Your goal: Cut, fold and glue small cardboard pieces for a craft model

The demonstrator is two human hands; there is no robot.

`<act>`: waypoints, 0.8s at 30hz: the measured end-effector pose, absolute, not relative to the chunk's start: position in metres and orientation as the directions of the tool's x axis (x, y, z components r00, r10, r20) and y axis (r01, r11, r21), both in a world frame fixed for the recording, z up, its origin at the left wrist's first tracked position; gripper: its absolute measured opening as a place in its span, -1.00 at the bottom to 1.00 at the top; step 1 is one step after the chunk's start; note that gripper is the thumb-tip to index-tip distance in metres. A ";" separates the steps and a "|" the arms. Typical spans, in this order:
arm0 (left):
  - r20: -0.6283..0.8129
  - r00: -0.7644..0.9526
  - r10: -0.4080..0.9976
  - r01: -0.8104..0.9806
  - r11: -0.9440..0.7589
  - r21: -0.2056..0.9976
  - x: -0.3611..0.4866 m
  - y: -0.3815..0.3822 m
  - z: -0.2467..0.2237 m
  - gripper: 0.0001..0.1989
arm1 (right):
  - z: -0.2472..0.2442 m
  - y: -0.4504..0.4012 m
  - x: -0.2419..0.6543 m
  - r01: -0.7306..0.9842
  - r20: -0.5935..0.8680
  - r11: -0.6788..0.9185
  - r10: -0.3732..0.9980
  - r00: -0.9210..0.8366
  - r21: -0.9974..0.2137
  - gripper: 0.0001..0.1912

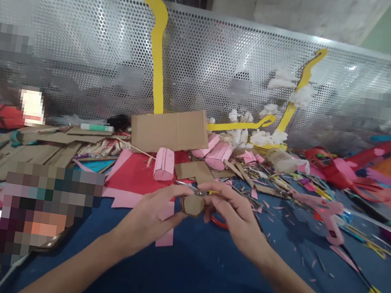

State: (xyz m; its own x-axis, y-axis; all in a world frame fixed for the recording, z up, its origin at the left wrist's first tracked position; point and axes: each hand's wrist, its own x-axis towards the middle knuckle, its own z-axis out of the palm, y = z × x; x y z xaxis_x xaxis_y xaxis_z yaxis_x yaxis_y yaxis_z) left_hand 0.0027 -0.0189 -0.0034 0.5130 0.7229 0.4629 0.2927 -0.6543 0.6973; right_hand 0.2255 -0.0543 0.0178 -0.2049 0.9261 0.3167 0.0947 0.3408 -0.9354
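A small six-sided cardboard piece (193, 206) is held up between my two hands above the blue table. My left hand (157, 207) pinches its left side between thumb and fingers. At its right edge, the closed fingers of my right hand (231, 213) grip it. Just behind the piece show a metal blade and pivot of scissors (200, 193), with a red handle loop (219, 222) below my right hand. Whether the right hand also holds the scissors, I cannot tell. A pink folded paper box (164, 165) stands beyond my left hand on red paper (136, 172).
A pink glue gun (328, 215) with a black cord lies at right. A cardboard box (170, 130) and yellow hook-shaped cutouts (158, 48) stand by the perforated metal screen (202, 54). Cardboard strips (28, 156) and a blurred-out device (49, 213) lie left; paper scraps litter the right.
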 end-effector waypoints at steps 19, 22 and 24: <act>0.495 0.526 0.691 0.321 -0.701 0.637 0.005 -0.019 -0.004 -0.63 | 0.005 -0.053 0.219 0.052 0.332 0.347 0.924 -0.188 -0.936 -0.94; 0.476 0.500 0.724 0.287 -0.657 0.697 0.007 -0.020 -0.005 -0.59 | 0.005 -0.052 0.218 0.052 0.345 0.358 0.922 -0.175 -0.932 -0.94; 0.468 0.423 0.776 0.199 -0.584 0.787 0.011 -0.019 -0.007 -0.52 | 0.005 -0.051 0.218 0.049 0.363 0.374 0.919 -0.152 -0.926 -0.93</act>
State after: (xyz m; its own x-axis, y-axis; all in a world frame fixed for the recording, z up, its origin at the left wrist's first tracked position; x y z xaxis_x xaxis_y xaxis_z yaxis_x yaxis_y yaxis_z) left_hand 0.0108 -0.0189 -0.0067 0.4227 0.7758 0.4685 0.1992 -0.5838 0.7871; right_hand 0.2184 -0.0514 0.0045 -0.1515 0.9195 0.3628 0.0495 0.3736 -0.9263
